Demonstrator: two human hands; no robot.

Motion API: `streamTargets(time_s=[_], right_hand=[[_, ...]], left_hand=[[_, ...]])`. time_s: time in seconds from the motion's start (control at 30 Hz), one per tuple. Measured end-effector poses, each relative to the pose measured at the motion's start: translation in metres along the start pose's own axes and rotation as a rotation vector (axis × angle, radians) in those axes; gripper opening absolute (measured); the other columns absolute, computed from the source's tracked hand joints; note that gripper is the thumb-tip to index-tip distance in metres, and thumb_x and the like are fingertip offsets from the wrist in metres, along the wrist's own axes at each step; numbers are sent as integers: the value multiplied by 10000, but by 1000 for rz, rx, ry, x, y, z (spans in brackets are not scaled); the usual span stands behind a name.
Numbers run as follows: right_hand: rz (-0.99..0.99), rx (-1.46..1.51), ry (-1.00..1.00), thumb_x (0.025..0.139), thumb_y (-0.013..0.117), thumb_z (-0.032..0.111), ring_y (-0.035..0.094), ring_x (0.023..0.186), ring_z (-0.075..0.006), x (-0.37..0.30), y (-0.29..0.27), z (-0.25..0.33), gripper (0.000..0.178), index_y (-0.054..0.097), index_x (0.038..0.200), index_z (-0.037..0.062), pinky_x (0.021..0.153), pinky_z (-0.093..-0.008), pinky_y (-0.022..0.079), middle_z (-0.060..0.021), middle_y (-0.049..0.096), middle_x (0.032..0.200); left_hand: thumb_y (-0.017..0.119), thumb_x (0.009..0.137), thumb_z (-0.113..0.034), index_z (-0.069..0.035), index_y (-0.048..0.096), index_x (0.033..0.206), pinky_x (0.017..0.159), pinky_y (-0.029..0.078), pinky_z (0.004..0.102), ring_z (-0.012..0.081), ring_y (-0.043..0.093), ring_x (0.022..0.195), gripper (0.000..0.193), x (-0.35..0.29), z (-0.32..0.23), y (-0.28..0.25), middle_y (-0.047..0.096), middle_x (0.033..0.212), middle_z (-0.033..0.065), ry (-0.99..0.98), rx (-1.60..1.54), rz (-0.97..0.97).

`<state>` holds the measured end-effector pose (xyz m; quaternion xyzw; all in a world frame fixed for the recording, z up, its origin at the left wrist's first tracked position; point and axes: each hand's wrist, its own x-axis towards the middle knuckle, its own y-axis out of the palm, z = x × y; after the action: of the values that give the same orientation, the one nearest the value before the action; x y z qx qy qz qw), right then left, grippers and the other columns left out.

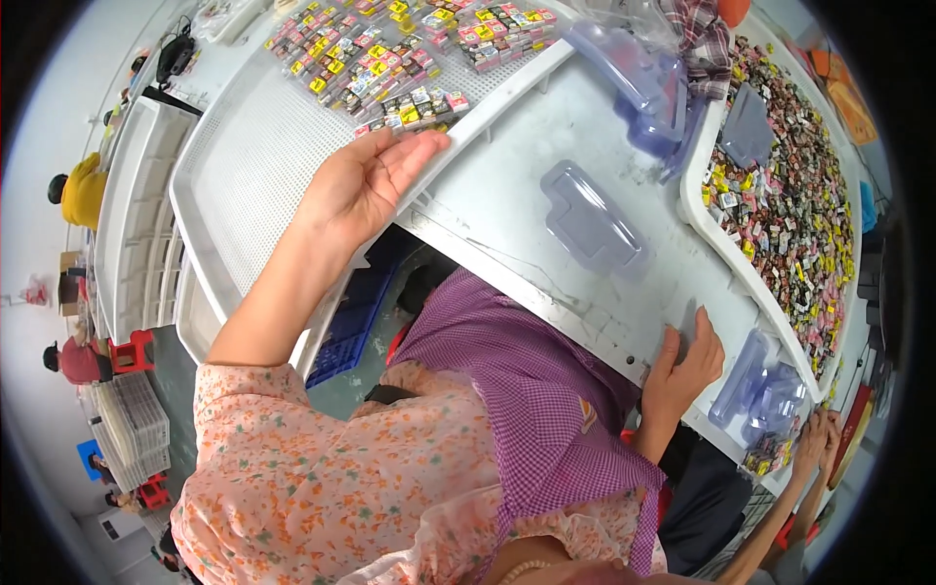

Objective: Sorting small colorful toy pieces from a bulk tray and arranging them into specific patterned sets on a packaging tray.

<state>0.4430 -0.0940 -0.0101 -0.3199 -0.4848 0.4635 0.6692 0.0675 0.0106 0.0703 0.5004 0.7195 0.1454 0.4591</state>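
Note:
My left hand (363, 187) is over the near rim of a white perforated tray (255, 156), palm turned up and fingers loosely stretched, with nothing in it. Just beyond its fingertips sit clear packs of small colourful wrapped pieces (414, 109), grouped in rows on the tray. At the front edge of the pale table (507, 185), my right hand (685, 369) rests with its fingers apart and holds nothing. A bluish clear plastic shell (593, 219) lies on the table between my hands.
A big white tray (694, 185) at the right holds a heap of small wrapped pieces (795, 214). Stacked clear shells (639, 83) stand at the back, and more shells (756, 390) lie near another person's hands (819, 439). A blue crate (351, 331) is below the table.

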Motion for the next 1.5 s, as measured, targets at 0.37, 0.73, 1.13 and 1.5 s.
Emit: streamTargets(time_s=[0.37,0.73,1.13,1.5], right_hand=[[-7,-14,-22,875,611,147,469,1154,-311,1,-1,0,437,514,1285,30,1003,-425,286,-135,564,1221],[-12,-39,-46,878,607,156,475,1159,-305,1,1,0,411,535,1262,33,1001,-424,292,-127,566,1232],[-33,-68,-76,899,588,171,495,1120,-303,2,2,1,369,554,1243,39,984,-416,308,-127,592,1191],[-22,-48,-52,864,625,140,486,1148,-311,2,3,0,377,572,1223,37,997,-430,295,-126,581,1221]], left_hand=[[653,869,-209,-54,595,1199,901,456,412,306,576,1013,369,-2,-35,-27,606,1170,147,1117,2089,109],[710,825,-216,-56,603,1181,836,481,371,317,587,964,405,1,-23,-29,565,1066,167,861,1969,115],[738,804,-300,-18,619,1039,689,500,331,237,594,817,385,-5,-22,-35,581,994,125,846,1967,82],[695,843,-211,-40,562,1197,748,529,341,259,608,909,415,-5,-19,-38,586,1139,164,790,1925,-16]])
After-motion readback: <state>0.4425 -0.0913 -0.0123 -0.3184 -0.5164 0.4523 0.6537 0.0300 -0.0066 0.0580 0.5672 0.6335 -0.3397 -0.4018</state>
